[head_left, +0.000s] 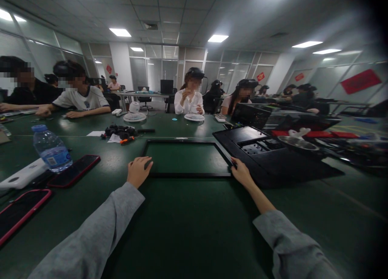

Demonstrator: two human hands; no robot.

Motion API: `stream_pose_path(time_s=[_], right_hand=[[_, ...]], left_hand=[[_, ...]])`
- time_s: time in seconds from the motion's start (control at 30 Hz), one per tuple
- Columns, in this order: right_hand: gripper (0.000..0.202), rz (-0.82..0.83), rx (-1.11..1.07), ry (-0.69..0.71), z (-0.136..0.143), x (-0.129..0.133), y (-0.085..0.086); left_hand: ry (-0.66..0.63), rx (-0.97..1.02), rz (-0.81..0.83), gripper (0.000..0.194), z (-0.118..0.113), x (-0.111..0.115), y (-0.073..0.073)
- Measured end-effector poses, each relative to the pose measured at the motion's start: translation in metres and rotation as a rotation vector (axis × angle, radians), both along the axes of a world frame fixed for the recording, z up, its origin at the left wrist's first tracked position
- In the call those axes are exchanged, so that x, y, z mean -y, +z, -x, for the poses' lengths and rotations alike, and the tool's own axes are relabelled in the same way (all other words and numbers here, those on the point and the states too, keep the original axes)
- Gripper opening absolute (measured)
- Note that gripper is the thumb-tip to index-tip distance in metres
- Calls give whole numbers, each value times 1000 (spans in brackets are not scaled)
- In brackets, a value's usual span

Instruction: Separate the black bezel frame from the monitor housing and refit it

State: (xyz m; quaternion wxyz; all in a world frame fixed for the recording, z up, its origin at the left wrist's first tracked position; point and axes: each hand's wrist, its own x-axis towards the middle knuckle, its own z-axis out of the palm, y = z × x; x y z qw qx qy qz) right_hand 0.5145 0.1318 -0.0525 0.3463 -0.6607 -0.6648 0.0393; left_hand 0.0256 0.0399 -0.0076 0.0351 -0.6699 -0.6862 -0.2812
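Note:
A thin black rectangular frame (188,175), like a screen bezel, lies level at or just above the green table (188,226), whose surface shows through its opening. My left hand (138,172) is closed around its left side, with the fingertips curled at the edge. On the opposite side, my right hand (241,172) grips the frame near its right front corner, thumb uppermost. A large black panel (281,166) with a cut-out showing metal parts lies right beside my right hand. The undersides of both hands are hidden.
To the left stand a water bottle (52,149), a red-edged phone (75,172), another phone (22,212) and a white device (26,175). Beyond the frame lie dark parts (119,131) and white fan pieces (135,117). Several people sit around; one person (189,97) faces me.

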Motion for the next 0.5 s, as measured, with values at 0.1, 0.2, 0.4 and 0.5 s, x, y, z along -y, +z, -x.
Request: stream_pose_path(time_s=[0.1, 0.2, 0.4, 0.5], right_hand=[[54, -31, -63, -2, 0, 0, -1], [52, -86, -107, -15, 1, 3, 2], [49, -324, -30, -192, -8, 22, 25], [57, -459, -73, -467, -23, 39, 41]], left_hand=[[-69, -5, 56, 42, -1, 5, 1], [-122, -8, 104, 55, 0, 12, 4], [-268, -35, 160, 58, 6, 21, 7], [-257, -3, 154, 51, 10, 20, 5]])
